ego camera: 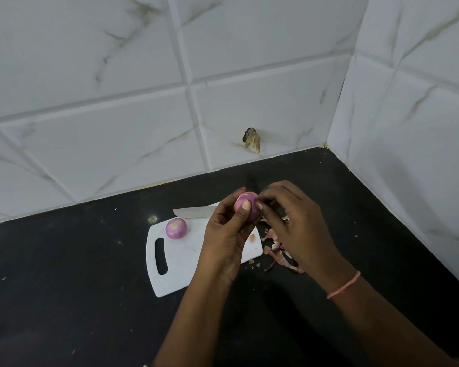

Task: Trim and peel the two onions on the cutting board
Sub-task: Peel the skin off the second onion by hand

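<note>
My left hand [224, 234] grips a purple onion [247, 206] in the air above the white cutting board [180, 263], thumb pressed on its front. My right hand [292, 221] is against the onion's right side, its fingertips pinching at the skin there. A second purple onion [176, 228], smooth and glossy, sits on the board's far left corner near the handle slot. A knife blade [194, 211] lies along the board's far edge, its handle hidden behind my hands.
Loose onion skins [278, 254] lie in a pile on the black counter [64, 274] just right of the board. White tiled walls close the counter off at the back and right, meeting in a corner. A small hole breaks the back wall tile [251, 140].
</note>
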The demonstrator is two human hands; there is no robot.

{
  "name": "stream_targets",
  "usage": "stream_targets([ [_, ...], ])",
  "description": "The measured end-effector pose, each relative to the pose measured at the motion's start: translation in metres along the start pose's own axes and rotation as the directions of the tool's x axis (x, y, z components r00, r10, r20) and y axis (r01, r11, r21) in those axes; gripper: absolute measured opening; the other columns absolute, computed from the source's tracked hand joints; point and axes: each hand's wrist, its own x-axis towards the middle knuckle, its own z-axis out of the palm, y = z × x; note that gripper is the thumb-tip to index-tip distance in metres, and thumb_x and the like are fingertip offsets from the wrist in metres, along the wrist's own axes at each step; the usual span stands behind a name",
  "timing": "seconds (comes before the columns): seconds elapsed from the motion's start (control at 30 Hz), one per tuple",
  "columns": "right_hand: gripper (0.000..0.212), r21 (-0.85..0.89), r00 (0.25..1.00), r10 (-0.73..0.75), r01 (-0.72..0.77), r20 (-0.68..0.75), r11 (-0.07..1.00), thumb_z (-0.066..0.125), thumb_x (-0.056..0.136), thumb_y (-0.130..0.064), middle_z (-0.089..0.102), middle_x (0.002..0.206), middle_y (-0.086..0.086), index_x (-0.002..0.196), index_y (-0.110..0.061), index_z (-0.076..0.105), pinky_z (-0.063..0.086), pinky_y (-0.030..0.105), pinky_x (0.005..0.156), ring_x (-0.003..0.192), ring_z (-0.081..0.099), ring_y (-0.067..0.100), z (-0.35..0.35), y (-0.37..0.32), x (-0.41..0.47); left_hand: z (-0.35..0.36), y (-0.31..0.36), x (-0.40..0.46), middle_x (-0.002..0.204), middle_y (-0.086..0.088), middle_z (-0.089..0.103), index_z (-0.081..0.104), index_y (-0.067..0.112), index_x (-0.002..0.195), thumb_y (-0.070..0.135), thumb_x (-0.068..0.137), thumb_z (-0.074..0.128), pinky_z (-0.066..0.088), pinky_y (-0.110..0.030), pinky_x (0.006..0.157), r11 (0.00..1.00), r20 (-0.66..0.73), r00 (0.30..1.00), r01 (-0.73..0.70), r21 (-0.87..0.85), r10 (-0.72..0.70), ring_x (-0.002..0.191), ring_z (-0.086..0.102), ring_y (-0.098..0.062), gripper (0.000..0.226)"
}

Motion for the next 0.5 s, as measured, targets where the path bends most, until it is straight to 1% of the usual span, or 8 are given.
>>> stream_targets([
  [0.03,0.025,-0.022,1.0,0.013,-0.013,0.024,1.0,0.053,0.092,-0.029,0.063,0.103,0.004,0.102,-0.009,0.064,0.057,0.031,0.083,0.093,0.06,0.013,0.0,-0.001,0.001,0.0,0.0,0.0,0.112,-0.012,0.072,0.07,0.012,0.108,0.025,0.064,0.077,0.056,-0.038,0.096,1.0,-0.004,1.0,-0.003,0.012,0.003,0.109,0.068,-0.028,0.047],
  [0.1,0.027,-0.02,0.997,0.047,-0.046,0.055,0.999,0.048,0.093,-0.032,0.058,0.103,0.002,0.104,-0.01,0.06,0.056,0.029,0.082,0.092,0.057,0.011,0.001,-0.003,0.003,0.001,0.001,-0.002,0.112,-0.013,0.072,0.07,0.01,0.109,0.021,0.067,0.076,0.057,-0.037,0.093,1.0,0.0,1.0,0.004,0.007,-0.004,0.108,0.069,-0.028,0.044],
  [0.17,0.026,0.052,0.994,0.094,-0.097,0.053,0.994,0.048,0.094,-0.034,0.055,0.102,-0.001,0.104,-0.011,0.057,0.055,0.026,0.08,0.091,0.057,0.01,0.002,-0.004,0.003,0.002,0.003,-0.003,0.114,-0.015,0.072,0.069,0.009,0.11,0.017,0.072,0.073,0.058,-0.035,0.09,0.999,0.016,0.999,0.029,-0.016,-0.029,0.109,0.069,-0.029,0.039],
  [0.3,0.017,0.227,0.968,0.247,-0.25,0.041,0.941,0.053,0.096,-0.027,0.058,0.101,-0.003,0.106,-0.014,0.057,0.055,0.03,0.083,0.094,0.059,0.008,-0.001,-0.005,0.0,0.006,0.006,-0.004,0.12,-0.019,0.069,0.066,0.009,0.118,0.013,0.078,0.069,0.054,-0.04,0.098,0.994,0.03,0.996,0.081,-0.067,-0.079,0.112,0.067,-0.033,0.04],
  [0.4,0.014,0.332,0.949,0.312,-0.311,0.053,0.891,0.055,0.097,-0.024,0.061,0.102,-0.003,0.108,-0.015,0.058,0.055,0.034,0.086,0.096,0.062,0.01,0.001,-0.008,-0.002,0.009,0.004,-0.005,0.12,-0.022,0.068,0.068,0.005,0.112,0.013,0.088,0.064,0.054,-0.038,0.098,0.986,0.006,0.993,0.118,-0.119,-0.118,0.111,0.067,-0.032,0.026],
  [0.43,0.014,0.347,0.945,0.324,-0.319,0.047,0.882,0.055,0.097,-0.024,0.062,0.102,-0.003,0.108,-0.016,0.058,0.055,0.035,0.086,0.097,0.062,0.011,0.002,-0.008,-0.002,0.01,0.003,-0.005,0.12,-0.023,0.068,0.068,0.004,0.111,0.016,0.088,0.064,0.054,-0.037,0.098,0.982,-0.005,0.991,0.131,-0.137,-0.133,0.11,0.068,-0.031,0.026],
  [0.5,0.015,0.345,0.937,0.348,-0.338,0.034,0.876,0.055,0.097,-0.025,0.063,0.101,-0.003,0.108,-0.016,0.059,0.055,0.035,0.087,0.097,0.063,0.011,0.003,-0.008,-0.003,0.01,0.001,-0.006,0.118,-0.022,0.069,0.068,0.002,0.112,0.02,0.087,0.067,0.054,-0.036,0.097,0.979,-0.029,0.989,0.14,-0.151,-0.146,0.11,0.068,-0.029,0.031],
])
